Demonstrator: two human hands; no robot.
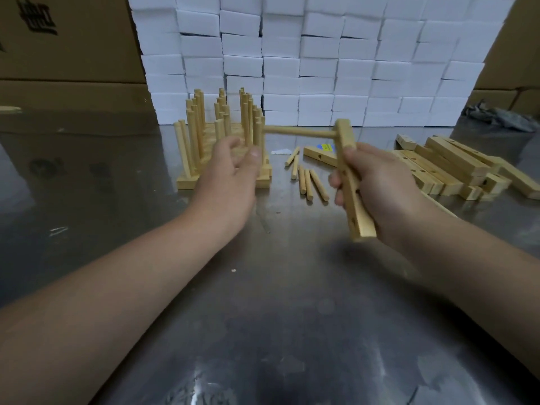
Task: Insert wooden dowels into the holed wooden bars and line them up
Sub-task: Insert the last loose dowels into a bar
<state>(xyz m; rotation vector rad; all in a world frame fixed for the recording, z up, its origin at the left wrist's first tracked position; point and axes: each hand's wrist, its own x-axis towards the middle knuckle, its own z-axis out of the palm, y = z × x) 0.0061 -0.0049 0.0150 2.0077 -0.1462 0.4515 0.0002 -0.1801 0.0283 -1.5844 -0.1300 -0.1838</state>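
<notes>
The steel table (pixel 292 317) backs onto stacked white blocks (pixel 321 59) and cardboard cartons (pixel 64 54). Far left on the table stands a row of finished bars with upright dowels (pixel 195 127); far right lies a pile of holed bars (pixel 450 168). The right hand (pixel 380 185) grips one holed bar (pixel 345 135) above the table, fingers wrapped around it. One dowel (pixel 298 132) projects leftward from the bar's upper hole. The left hand (pixel 230 176) holds nothing, with its fingers loosely curled near the dowel's free end. Loose dowels (pixel 306 182) lie between the hands.
</notes>
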